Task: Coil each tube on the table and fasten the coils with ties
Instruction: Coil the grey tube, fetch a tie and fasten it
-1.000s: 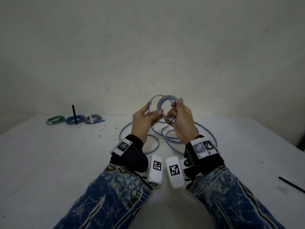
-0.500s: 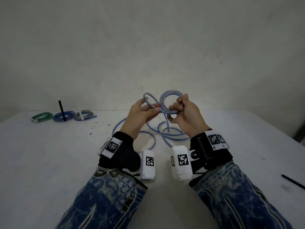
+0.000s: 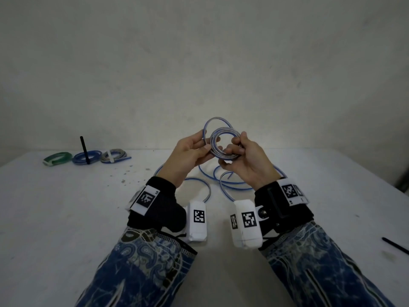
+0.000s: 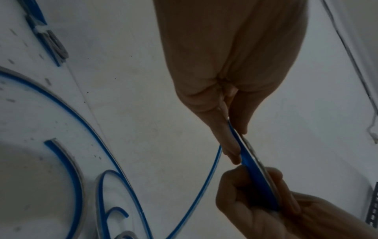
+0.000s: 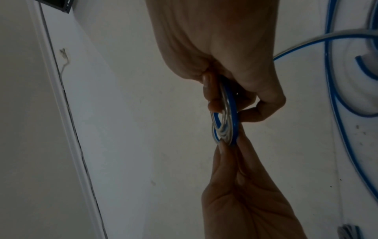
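Observation:
A blue-and-clear tube is partly wound into a small coil (image 3: pixel 223 142) held up above the table between both hands. My right hand (image 3: pixel 240 151) pinches the coil's right side, seen edge-on in the right wrist view as the coil (image 5: pixel 225 118). My left hand (image 3: pixel 194 147) pinches the tube at the coil's left edge, where a wider loose loop (image 3: pixel 212 122) rises behind. In the left wrist view the tube (image 4: pixel 249 155) runs between my left fingers (image 4: pixel 227 137). The unwound rest of the tube (image 3: pixel 223 185) lies in loops on the white table (image 3: pixel 66 218).
Three tied coils sit at the far left: green (image 3: pixel 58 157), blue (image 3: pixel 86 156) with a black tie sticking up, and grey (image 3: pixel 114 155) with a white tie. A loose black tie (image 3: pixel 396 245) lies at the right edge. A plain wall stands behind.
A new loose loop has been brought up on the left of the coil. Both hands stay at the coil, shifting their grip a little.

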